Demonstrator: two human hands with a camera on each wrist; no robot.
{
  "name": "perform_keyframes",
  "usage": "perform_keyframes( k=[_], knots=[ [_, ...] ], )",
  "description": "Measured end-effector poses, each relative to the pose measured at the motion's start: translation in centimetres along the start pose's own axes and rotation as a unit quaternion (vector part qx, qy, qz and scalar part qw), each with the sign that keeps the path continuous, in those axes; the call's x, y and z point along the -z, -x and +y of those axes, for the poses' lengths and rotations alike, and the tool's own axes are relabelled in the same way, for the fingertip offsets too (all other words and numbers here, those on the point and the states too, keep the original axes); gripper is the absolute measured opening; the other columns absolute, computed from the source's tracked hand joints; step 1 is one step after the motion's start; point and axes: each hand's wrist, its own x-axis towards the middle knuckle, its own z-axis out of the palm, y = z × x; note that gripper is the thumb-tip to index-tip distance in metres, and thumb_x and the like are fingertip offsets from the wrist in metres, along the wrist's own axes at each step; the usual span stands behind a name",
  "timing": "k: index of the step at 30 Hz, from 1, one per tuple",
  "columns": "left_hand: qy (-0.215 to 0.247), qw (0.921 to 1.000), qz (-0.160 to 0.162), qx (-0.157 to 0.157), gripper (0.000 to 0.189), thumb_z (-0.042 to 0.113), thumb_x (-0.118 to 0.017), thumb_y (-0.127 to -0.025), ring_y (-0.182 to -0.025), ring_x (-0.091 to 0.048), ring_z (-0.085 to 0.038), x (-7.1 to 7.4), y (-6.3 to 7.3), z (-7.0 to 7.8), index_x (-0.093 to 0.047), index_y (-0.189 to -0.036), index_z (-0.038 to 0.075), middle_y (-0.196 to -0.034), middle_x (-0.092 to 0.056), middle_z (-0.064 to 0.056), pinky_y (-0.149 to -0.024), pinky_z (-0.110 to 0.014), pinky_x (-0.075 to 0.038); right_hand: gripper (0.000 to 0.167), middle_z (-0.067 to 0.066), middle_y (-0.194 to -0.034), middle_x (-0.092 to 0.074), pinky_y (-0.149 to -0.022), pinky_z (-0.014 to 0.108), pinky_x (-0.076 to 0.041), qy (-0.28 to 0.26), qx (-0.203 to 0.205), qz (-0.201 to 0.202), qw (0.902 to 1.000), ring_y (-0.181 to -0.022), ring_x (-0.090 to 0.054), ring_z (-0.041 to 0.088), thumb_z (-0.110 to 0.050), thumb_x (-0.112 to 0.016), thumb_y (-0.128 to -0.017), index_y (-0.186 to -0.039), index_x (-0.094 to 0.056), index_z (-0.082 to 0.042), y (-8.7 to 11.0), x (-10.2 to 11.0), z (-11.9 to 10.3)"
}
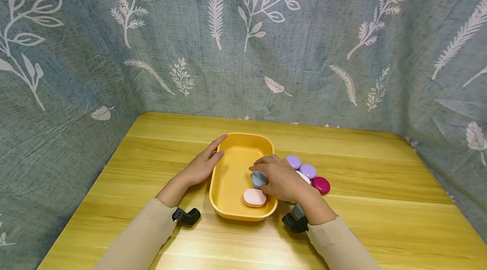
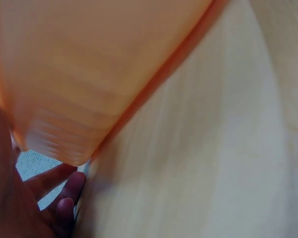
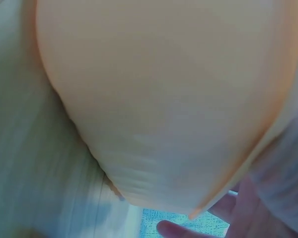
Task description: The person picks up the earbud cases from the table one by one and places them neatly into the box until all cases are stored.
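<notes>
A yellow rectangular tub [image 1: 236,164] with rounded corners stands in front of me. My left hand [image 1: 201,166] rests against its left side, with extended fingers along the outer wall and the thumb at the rim. Reaching over the right rim, my right hand [image 1: 279,179] pinches a light-blue oval piece [image 1: 259,179] inside the tub, thumb below and fingers above it. Beside that piece, near the front right corner, lies a pale pink oval piece [image 1: 254,197]. In the left wrist view, fingers [image 2: 49,181] show beside the tub's outer wall [image 2: 84,74].
Right of the tub, partly behind my right hand, are two lilac oval pieces [image 1: 307,171], a white one [image 1: 304,177] and a magenta one [image 1: 321,185]. A greyish piece [image 1: 298,211] shows by my right wrist. Patterned cloth [image 1: 243,71] hangs behind the wooden table [image 1: 373,168].
</notes>
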Motion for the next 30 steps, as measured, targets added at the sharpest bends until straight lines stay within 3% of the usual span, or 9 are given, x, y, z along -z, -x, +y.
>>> perform_keyframes(
  k=[8,18,30],
  knots=[
    [-0.005,1.0000,-0.002,0.001,0.053,0.042,-0.035,-0.114,-0.161,-0.017,-0.031,-0.1,-0.1,-0.1,-0.016,-0.162,0.051,-0.175,-0.015,0.001,-0.127,-0.060,-0.021,0.052,0.008,-0.140,-0.063,-0.111,0.055,-0.044,-0.003,0.005,0.010,0.9999,-0.133,-0.056,0.031,-0.020,-0.082,-0.089,-0.139,-0.068,-0.015,0.4,0.4,0.2],
    [0.006,0.9999,-0.007,0.010,0.057,0.033,-0.034,-0.115,-0.161,-0.013,-0.034,0.0,-0.4,0.0,-0.013,-0.167,0.039,-0.175,-0.011,-0.004,-0.127,-0.062,-0.018,0.047,0.008,-0.138,-0.063,-0.101,0.050,-0.054,0.002,0.017,0.076,0.9969,-0.125,-0.062,0.031,-0.026,-0.080,-0.092,-0.136,-0.069,-0.015,0.7,1.4,0.4],
    [-0.002,1.0000,-0.001,0.003,0.054,0.042,-0.036,-0.114,-0.161,-0.018,-0.034,-0.1,-0.3,-0.3,-0.017,-0.164,0.046,-0.175,-0.015,0.000,-0.126,-0.062,-0.022,0.048,0.007,-0.133,-0.064,-0.102,0.050,-0.053,-0.005,0.014,0.102,0.9946,-0.122,-0.061,0.028,-0.028,-0.079,-0.093,-0.138,-0.068,-0.017,0.9,2.1,1.0]
  ],
)
